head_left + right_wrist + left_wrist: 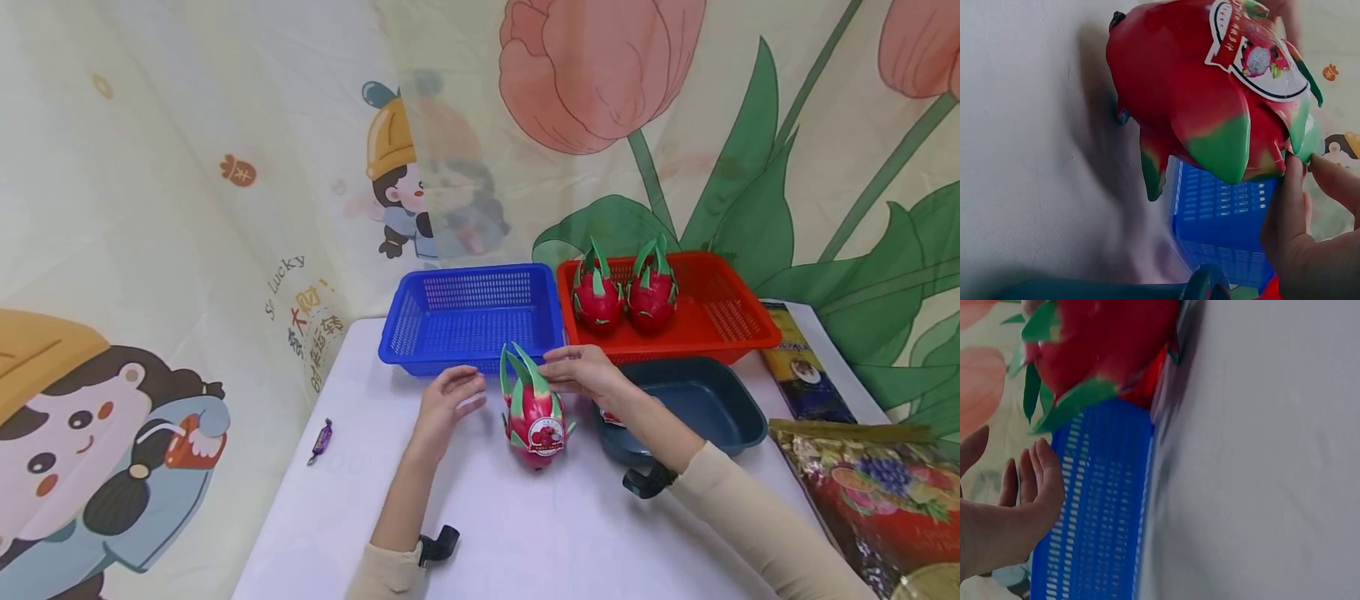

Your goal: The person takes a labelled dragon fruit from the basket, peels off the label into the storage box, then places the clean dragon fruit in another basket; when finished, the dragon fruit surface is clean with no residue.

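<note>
A red dragon fruit (534, 417) with green leaf tips and a round white label stands over the middle of the white table, in front of the blue basket. My right hand (592, 375) pinches one of its green leaves near the top between thumb and fingers, as the right wrist view shows on the fruit (1166, 75). To the left of the fruit, my left hand (448, 408) is held with relaxed, slightly bent fingers and a gap to it. In the left wrist view that hand (1016, 512) holds nothing.
Behind are a blue basket (396, 333) and a red basket (720, 333) with two more dragon fruits (652, 296). A dark blue basin (697, 408) sits under my right forearm. A purple-wrapped candy (321, 440) lies left; printed bags (885, 492) lie right.
</note>
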`<state>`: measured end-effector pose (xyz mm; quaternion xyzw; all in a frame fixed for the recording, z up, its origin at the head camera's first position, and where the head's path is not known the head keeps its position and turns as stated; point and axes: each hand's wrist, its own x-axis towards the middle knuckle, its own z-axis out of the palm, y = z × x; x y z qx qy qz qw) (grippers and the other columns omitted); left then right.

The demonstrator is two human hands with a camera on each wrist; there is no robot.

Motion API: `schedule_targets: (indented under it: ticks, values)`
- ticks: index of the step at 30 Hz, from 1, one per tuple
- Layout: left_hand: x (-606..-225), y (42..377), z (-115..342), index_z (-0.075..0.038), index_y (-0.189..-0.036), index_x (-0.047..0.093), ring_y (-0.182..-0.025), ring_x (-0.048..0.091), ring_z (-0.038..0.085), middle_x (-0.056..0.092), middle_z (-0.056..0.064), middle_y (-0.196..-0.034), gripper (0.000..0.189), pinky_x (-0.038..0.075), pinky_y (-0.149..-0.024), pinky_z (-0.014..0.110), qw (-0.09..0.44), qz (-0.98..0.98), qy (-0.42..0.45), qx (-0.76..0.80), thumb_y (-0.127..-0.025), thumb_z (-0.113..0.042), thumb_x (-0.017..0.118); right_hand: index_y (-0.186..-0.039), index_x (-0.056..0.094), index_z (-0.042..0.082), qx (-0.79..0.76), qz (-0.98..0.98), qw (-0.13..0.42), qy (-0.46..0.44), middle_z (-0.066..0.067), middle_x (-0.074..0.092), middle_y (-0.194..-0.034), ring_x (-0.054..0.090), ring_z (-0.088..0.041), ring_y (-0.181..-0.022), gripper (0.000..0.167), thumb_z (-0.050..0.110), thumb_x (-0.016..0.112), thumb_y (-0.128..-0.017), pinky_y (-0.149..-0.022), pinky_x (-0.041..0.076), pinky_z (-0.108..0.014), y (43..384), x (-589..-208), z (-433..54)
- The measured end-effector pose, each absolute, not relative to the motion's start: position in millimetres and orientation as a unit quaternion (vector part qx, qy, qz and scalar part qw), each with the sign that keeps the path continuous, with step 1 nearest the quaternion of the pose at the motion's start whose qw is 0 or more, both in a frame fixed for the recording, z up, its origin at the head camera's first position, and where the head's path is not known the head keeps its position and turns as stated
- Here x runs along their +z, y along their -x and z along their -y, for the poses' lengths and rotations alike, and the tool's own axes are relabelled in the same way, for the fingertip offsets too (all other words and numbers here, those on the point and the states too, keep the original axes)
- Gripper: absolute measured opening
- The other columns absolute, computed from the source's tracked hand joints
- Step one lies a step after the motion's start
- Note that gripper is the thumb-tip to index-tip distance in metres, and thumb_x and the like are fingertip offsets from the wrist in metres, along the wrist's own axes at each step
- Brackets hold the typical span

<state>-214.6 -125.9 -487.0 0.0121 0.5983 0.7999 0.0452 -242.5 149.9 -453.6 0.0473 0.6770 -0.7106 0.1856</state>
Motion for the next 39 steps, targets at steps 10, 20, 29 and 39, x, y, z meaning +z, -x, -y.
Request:
schedule_targets:
  ticks: [10,20,29,39]
  values:
    - [-481,197,99,0.003,-0.127,0.067,-0.1,0.075,0.023,0.075,0.019,-0.112,0.044,0.06,-0.091,0.028,0.067,-0.71,-0.108,0.692,-0.087,-0.007,0.084,-0.139,0.058,-0.006,-0.688,-0.709,0.155,-0.007,-0.017,0.074,-0.121,0.076,-0.029,-0.106,0.055,0.018,0.079,-0.095,-0.105,0.052,-0.053,226,-456,-152]
    - [-481,192,84,0.005,-0.121,0.071,-0.092,0.073,0.015,0.076,0.016,-0.105,0.031,0.061,-0.082,0.024,0.079,-0.713,-0.122,0.686,-0.091,0.0,0.078,-0.139,0.055,-0.005,-0.702,-0.71,0.06,-0.011,-0.025,0.068,-0.129,0.072,-0.031,-0.113,0.049,0.015,0.074,-0.099,-0.097,0.058,-0.043,182,-457,-170]
    - [-477,188,86,0.008,-0.122,0.071,-0.096,0.068,0.013,0.073,0.021,-0.111,0.026,0.062,-0.085,0.03,0.076,-0.728,-0.135,0.668,-0.097,0.003,0.067,-0.129,0.062,-0.002,-0.678,-0.734,0.041,0.013,-0.021,0.073,-0.118,0.075,-0.031,-0.105,0.041,0.012,0.078,-0.095,-0.09,0.062,-0.038,137,-477,-170]
    - [-478,189,85,0.016,-0.126,0.063,-0.09,0.067,0.011,0.07,0.016,-0.11,0.029,0.062,-0.08,0.027,0.089,-0.672,-0.082,0.731,-0.099,0.006,0.06,-0.132,0.06,-0.007,-0.689,-0.722,0.06,0.02,-0.02,0.074,-0.117,0.076,-0.03,-0.102,0.046,0.011,0.078,-0.094,-0.088,0.062,-0.031,130,-490,-163]
